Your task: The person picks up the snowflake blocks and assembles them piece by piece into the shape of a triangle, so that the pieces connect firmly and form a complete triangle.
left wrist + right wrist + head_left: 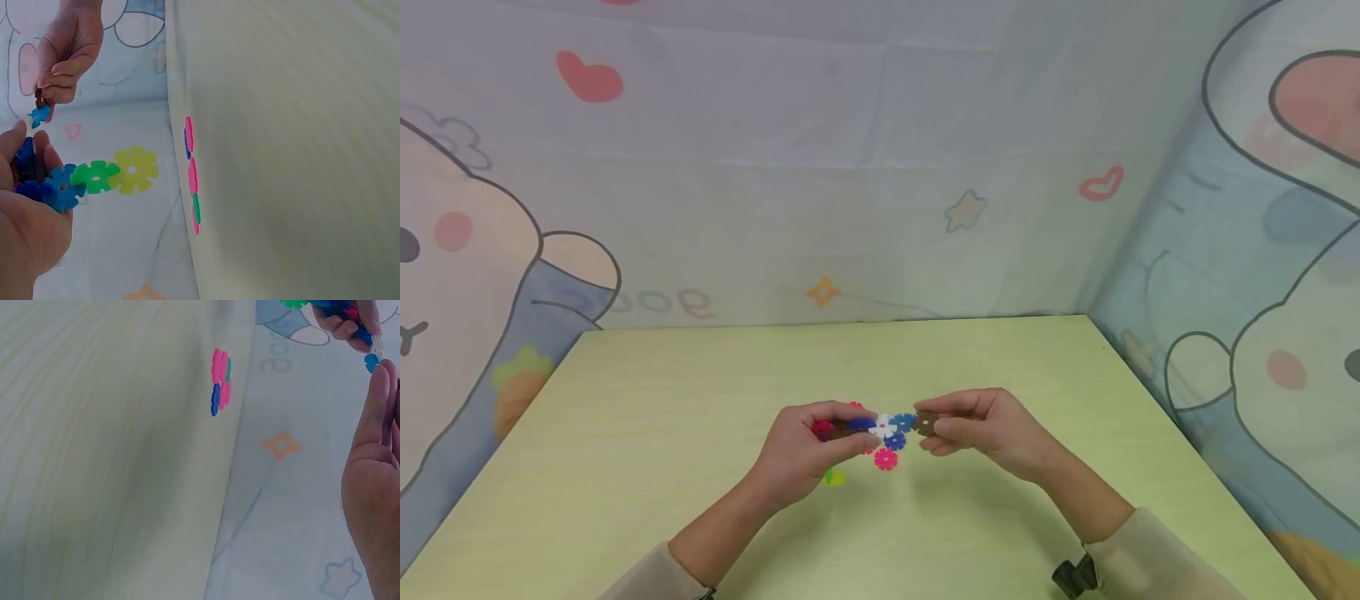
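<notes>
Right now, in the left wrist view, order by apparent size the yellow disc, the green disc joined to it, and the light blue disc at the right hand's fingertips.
1. Yellow disc
2. Green disc, tilted
3. Light blue disc, perhaps farther from the camera

i'm seeing free tabletop (580, 508) running to the left of the left hand (805, 454) and to the right of the right hand (996, 432). between them, notched discs (887, 429) are filling the gap. underneath, pink discs (882, 461) are lying in the way of a low pass, and a yellow disc (140, 175) is jutting beyond the left hand. printed cloth (880, 242) is walling the back and sides.
</notes>
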Action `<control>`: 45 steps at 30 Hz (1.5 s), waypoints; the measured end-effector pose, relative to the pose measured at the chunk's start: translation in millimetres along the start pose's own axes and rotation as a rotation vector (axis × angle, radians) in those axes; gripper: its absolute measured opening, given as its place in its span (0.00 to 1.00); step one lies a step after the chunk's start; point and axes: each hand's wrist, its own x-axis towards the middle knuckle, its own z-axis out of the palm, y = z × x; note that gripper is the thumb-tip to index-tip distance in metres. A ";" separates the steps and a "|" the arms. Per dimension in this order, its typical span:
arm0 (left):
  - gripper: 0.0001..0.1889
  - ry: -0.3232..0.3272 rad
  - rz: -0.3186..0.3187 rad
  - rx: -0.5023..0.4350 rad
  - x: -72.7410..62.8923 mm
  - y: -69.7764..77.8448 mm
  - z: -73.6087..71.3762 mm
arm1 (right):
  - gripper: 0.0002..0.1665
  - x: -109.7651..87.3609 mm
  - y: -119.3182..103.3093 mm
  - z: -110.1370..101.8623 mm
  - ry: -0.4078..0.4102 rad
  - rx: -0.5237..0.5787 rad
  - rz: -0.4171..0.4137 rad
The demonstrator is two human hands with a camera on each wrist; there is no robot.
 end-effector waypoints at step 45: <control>0.15 -0.018 -0.048 -0.029 2.3 3.9 1.9 | 0.19 3.3 0.6 10.6 0.086 -0.188 -0.221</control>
